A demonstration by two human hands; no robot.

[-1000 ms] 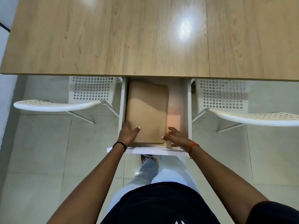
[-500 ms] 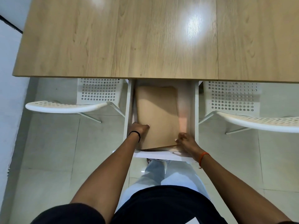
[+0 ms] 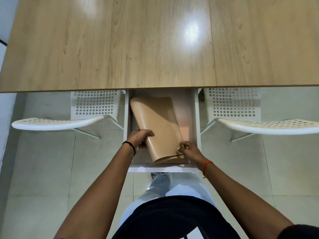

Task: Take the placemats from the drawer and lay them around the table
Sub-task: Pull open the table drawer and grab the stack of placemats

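Observation:
A stack of tan placemats is tilted up out of the open white drawer under the wooden table. Its left edge is raised and curled, its right edge still low in the drawer. My left hand grips the raised left edge near the front, fingers over the top. My right hand pinches the front right corner of the placemats. How many mats are in the stack cannot be told.
Two white perforated chairs stand tucked at the table, one left and one right of the drawer. The floor is pale tile. A white wall runs along the left. My legs stand just behind the drawer front.
The placemats lay flat in the drawer one second ago; now both hands have lifted and tilted them, left edge up. The view has shifted slightly closer.

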